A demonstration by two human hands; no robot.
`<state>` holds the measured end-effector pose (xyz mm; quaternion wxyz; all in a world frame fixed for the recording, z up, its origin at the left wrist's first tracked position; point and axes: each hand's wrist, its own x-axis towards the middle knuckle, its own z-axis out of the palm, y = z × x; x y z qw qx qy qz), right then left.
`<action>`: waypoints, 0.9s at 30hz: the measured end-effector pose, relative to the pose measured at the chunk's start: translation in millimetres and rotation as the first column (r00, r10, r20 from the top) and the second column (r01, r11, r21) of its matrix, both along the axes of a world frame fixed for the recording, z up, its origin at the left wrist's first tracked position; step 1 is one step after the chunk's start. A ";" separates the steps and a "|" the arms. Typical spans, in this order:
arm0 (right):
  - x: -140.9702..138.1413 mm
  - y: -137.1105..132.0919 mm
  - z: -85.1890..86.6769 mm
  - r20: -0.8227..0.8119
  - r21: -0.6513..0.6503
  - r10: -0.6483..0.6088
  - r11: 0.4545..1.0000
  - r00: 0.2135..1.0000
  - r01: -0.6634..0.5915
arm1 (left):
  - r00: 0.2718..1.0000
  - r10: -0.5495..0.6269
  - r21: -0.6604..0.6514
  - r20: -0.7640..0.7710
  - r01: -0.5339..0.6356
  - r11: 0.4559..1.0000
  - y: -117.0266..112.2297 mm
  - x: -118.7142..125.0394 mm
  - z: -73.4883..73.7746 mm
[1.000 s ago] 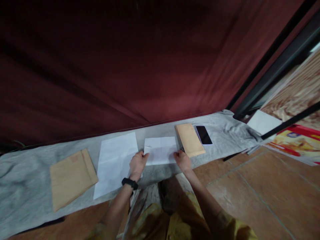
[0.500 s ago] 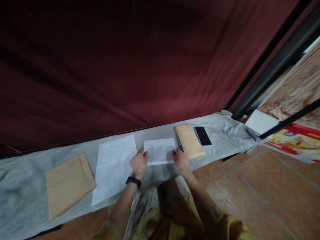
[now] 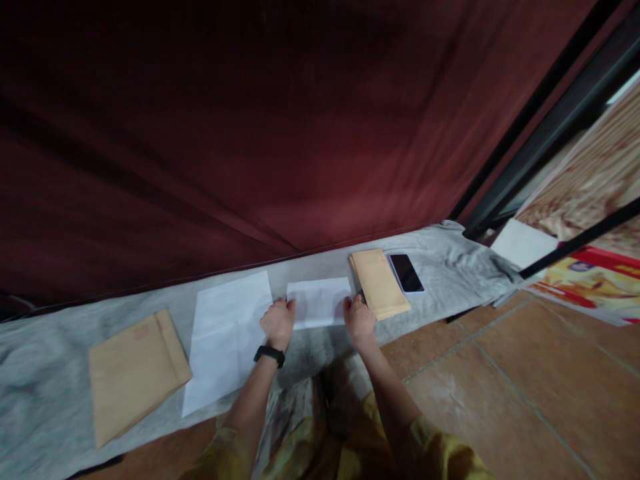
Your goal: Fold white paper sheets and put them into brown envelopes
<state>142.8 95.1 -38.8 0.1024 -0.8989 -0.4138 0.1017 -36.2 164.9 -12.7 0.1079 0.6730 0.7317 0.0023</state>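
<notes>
While both of my hands rest on the folded white sheet (image 3: 319,302), I can see it as a flat, smooth rectangle lying on the grey cloth (image 3: 450,257) that covers the floor along the foot of a dark red curtain (image 3: 240,133). My left hand (image 3: 278,322), with a black band (image 3: 269,355) at the wrist, presses its fingertips onto the sheet's left edge; my right hand (image 3: 357,317) does the same on the right edge. Each grip is a flat, narrow press on the paper rather than a closed hold, and the sheet is not lifted.

Just left of it lies a larger unfolded white paper (image 3: 226,337), thin and faintly creased, its near corner reaching the cloth's edge. Farther left sits a stack of tan envelopes (image 3: 134,372), matte and slightly fanned. Just right of my right hand is a second tan envelope stack (image 3: 379,283), and beside that a black phone (image 3: 406,272) with a glossy screen, face up. The cloth looks soft and rumpled toward its right end. Glazed terracotta tiles (image 3: 510,380) cover the floor nearer to me.
</notes>
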 end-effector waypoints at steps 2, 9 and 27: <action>1.4 -0.6 0.3 -0.046 0.001 -0.007 1.000 0.999 0.007 | 1.000 0.000 0.006 -0.004 0.000 1.000 0.7 1.5 -1.0; -1.8 -2.1 -5.6 -0.015 0.040 -0.002 0.999 1.000 0.003 | 1.000 -0.016 0.043 -0.022 0.017 0.999 1.7 6.5 -2.5; -6.4 -2.3 -10.7 0.055 0.104 0.023 0.994 0.998 -0.029 | 1.000 -0.006 0.048 -0.016 0.007 0.999 15.8 10.4 -4.3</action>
